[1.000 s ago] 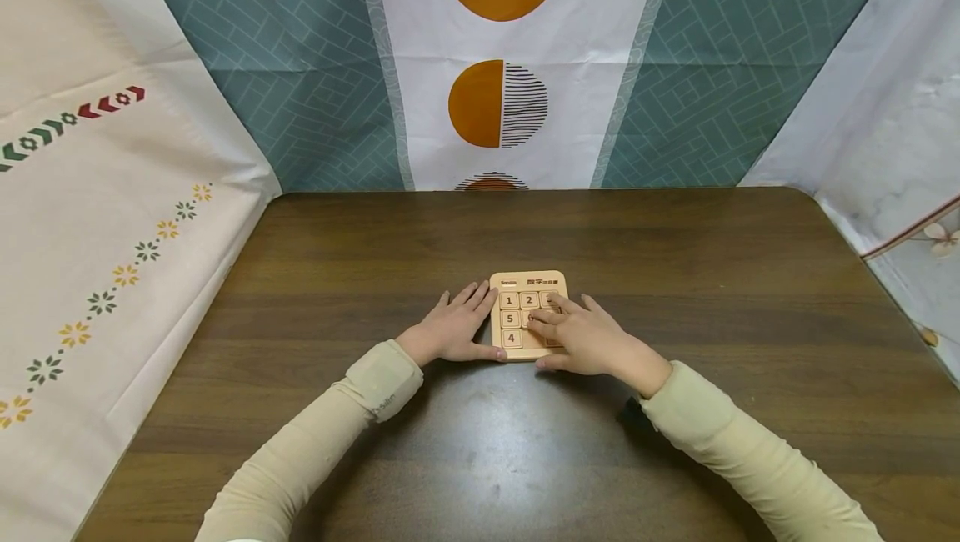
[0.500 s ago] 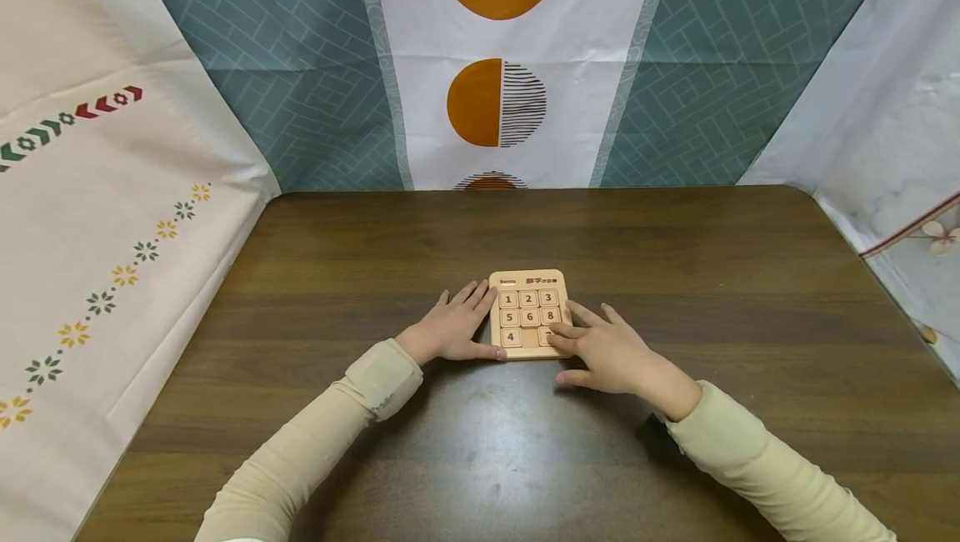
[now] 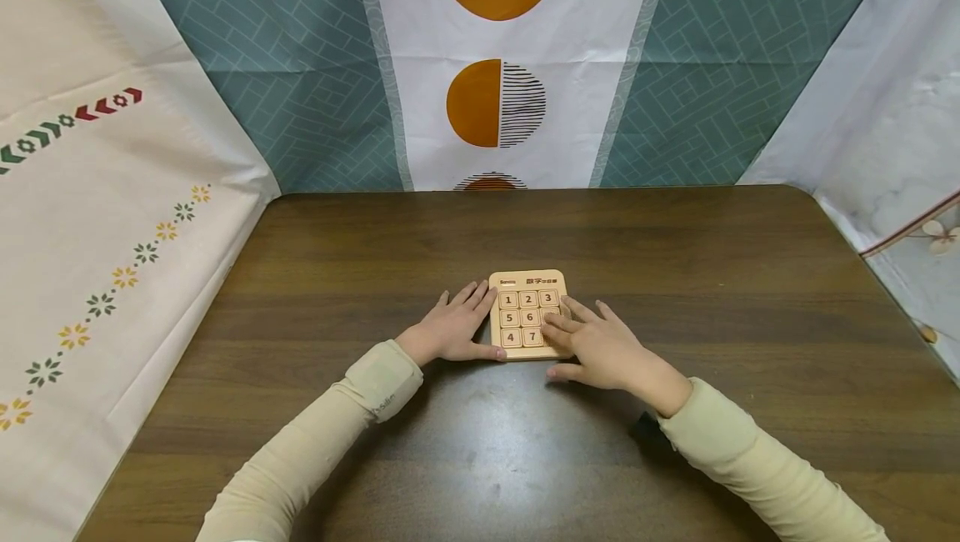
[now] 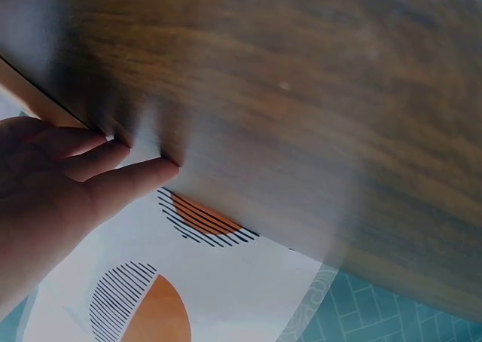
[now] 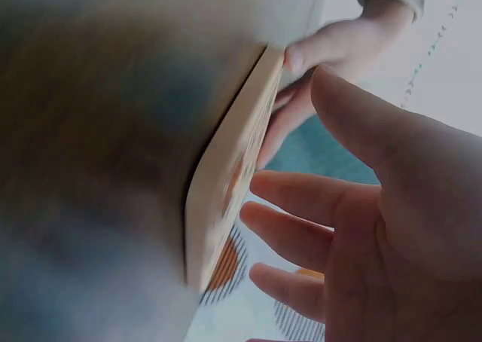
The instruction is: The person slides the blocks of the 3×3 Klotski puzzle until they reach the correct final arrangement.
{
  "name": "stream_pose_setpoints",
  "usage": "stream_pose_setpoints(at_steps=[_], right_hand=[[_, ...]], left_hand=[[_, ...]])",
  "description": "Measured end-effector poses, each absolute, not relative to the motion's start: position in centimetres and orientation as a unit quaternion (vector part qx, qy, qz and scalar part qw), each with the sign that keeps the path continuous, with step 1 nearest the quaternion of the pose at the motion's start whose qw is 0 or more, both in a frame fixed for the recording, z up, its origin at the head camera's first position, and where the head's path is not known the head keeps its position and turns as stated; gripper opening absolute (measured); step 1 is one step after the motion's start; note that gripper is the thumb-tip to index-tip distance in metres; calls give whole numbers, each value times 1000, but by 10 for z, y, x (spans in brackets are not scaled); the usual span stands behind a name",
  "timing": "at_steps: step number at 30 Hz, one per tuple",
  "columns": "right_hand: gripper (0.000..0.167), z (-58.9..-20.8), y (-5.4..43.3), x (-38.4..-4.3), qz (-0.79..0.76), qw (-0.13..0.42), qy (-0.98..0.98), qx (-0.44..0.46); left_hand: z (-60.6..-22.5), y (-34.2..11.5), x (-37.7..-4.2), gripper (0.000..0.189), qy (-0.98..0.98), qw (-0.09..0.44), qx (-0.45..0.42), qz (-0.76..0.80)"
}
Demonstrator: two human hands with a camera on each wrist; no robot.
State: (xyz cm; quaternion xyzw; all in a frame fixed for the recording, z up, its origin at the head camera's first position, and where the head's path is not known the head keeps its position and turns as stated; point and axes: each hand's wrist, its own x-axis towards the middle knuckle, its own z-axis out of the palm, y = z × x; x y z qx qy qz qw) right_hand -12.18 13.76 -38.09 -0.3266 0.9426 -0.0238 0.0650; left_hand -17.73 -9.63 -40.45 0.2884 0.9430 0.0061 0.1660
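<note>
A wooden number slide puzzle (image 3: 528,282) lies flat on the brown table (image 3: 360,250). Its top row reads 1, 2, 3; below come 5 and 6, then 4 and 7. Along the left edge rests my left hand (image 3: 452,332), fingers extended, thumb at the near left corner. My right hand (image 3: 603,348) reaches in from the right with loosely extended fingers, its fingertips over the right column and hiding the tiles there. In the right wrist view the puzzle (image 5: 218,184) is seen edge-on beside those fingertips. The left wrist view shows the left fingertips (image 4: 169,169) at the table surface.
Behind the table's far edge hangs a teal and white cloth (image 3: 517,42) with orange circles. A cream cloth (image 3: 112,192) with a flower pattern borders the left side, and a pale cloth (image 3: 885,108) the right.
The right hand has drawn back from the puzzle's middle to its right side. Tile 7 has slid left beside tile 4 in the bottom row. My left hand stays put.
</note>
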Motion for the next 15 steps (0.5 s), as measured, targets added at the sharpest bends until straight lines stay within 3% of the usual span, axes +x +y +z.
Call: stream_pose_setpoints(at_steps=[15], right_hand=[[64, -385, 151, -118, -23, 67, 944, -322]], left_hand=[[-408, -97, -179, 103, 943, 164, 289, 6]])
